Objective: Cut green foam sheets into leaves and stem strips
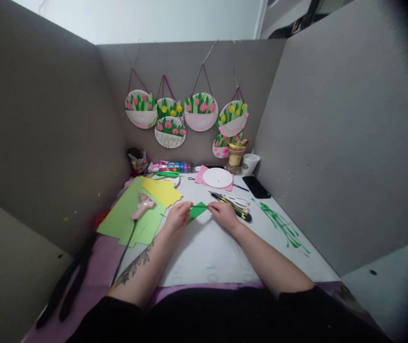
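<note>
A narrow dark green paper strip [199, 206] stretches level between my two hands. My left hand [178, 216] pinches its left end, and my right hand [224, 215] pinches the right end. Just below and behind the strip is a green paper piece [196, 214]; whether it touches my left fingers I cannot tell. Beside my right hand lie scissors with white handles [238, 201] and a yellow-and-black utility knife [245, 216]. Left of my left hand, a pink glue gun [143, 206] rests on light green paper sheets [118, 221].
Yellow paper [163, 190] lies at the left. Behind are a white paper plate [218, 177] on pink paper, and a white cup [250, 164]. Green paper scraps [282, 226] and a black phone [256, 187] are at the right. Flower-decorated plates [201, 119] hang on the grey partition.
</note>
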Action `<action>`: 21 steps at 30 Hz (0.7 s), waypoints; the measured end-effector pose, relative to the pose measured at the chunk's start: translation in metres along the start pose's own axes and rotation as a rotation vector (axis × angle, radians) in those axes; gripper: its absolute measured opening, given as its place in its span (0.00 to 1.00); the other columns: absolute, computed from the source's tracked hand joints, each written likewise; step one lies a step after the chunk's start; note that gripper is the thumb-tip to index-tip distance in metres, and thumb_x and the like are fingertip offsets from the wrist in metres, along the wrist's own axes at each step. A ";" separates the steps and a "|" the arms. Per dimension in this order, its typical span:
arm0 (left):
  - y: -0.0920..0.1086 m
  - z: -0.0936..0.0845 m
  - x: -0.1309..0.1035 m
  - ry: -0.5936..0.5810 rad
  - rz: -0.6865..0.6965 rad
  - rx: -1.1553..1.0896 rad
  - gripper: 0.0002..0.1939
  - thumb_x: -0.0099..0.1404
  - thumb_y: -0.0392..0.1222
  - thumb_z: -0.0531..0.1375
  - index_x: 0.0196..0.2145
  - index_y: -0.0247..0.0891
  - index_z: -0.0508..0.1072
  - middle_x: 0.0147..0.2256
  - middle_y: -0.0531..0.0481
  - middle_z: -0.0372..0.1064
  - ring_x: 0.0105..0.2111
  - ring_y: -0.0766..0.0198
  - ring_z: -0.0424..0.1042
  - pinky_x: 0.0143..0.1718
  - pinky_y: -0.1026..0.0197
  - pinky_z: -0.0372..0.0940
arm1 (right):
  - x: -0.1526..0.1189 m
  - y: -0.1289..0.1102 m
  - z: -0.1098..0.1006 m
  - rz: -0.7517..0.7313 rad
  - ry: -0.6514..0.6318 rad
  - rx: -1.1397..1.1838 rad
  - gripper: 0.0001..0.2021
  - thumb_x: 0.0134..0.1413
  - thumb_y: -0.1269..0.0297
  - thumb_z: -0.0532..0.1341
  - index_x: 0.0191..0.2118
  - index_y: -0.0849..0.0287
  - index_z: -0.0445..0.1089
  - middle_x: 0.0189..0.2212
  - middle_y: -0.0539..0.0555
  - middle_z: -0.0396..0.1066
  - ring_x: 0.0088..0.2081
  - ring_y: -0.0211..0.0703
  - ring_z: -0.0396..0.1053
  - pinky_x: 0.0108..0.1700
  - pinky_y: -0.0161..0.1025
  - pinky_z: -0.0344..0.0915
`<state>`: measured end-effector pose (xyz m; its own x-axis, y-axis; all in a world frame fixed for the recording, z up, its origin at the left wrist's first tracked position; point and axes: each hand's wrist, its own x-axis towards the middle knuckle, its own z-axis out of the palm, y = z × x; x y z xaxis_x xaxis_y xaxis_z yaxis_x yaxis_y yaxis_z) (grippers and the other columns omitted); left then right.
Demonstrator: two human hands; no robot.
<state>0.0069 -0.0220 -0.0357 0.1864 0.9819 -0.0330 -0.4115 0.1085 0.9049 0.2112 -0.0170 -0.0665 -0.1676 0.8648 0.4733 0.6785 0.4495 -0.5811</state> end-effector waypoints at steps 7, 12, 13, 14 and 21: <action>0.016 -0.012 0.008 0.188 0.085 -0.130 0.23 0.45 0.57 0.69 0.23 0.35 0.67 0.19 0.58 0.56 0.17 0.76 0.51 0.17 0.70 0.44 | 0.000 -0.009 0.001 0.333 0.046 0.318 0.11 0.50 0.58 0.59 0.24 0.59 0.69 0.14 0.47 0.63 0.20 0.38 0.60 0.25 0.34 0.55; -0.001 -0.007 0.005 0.124 0.074 0.287 0.20 0.49 0.56 0.67 0.26 0.35 0.71 0.19 0.57 0.58 0.18 0.72 0.54 0.19 0.67 0.45 | -0.006 -0.026 0.008 0.290 -0.084 0.457 0.11 0.47 0.58 0.61 0.22 0.60 0.68 0.16 0.46 0.61 0.21 0.35 0.57 0.26 0.33 0.53; -0.003 -0.006 0.004 0.110 0.100 0.348 0.19 0.49 0.55 0.67 0.26 0.36 0.70 0.19 0.57 0.58 0.19 0.72 0.54 0.20 0.67 0.46 | -0.007 -0.028 0.009 0.271 -0.110 0.449 0.11 0.47 0.59 0.61 0.22 0.60 0.69 0.17 0.46 0.62 0.22 0.35 0.58 0.26 0.33 0.53; -0.004 -0.005 0.003 0.107 0.127 0.395 0.18 0.49 0.53 0.67 0.24 0.36 0.69 0.19 0.57 0.58 0.19 0.72 0.54 0.20 0.67 0.47 | -0.008 -0.030 0.010 0.259 -0.132 0.437 0.11 0.48 0.59 0.61 0.22 0.60 0.69 0.17 0.46 0.62 0.22 0.35 0.58 0.27 0.33 0.54; -0.001 -0.001 -0.004 0.102 0.338 0.620 0.14 0.55 0.48 0.63 0.21 0.36 0.69 0.20 0.56 0.60 0.23 0.69 0.58 0.26 0.65 0.53 | -0.013 -0.037 0.013 0.339 -0.104 0.483 0.17 0.48 0.60 0.61 0.45 0.59 0.74 0.15 0.44 0.62 0.17 0.36 0.59 0.22 0.34 0.56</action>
<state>0.0057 -0.0262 -0.0368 0.0414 0.9592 0.2798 0.1571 -0.2828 0.9462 0.1786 -0.0423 -0.0599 -0.0839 0.9842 0.1559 0.3080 0.1744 -0.9353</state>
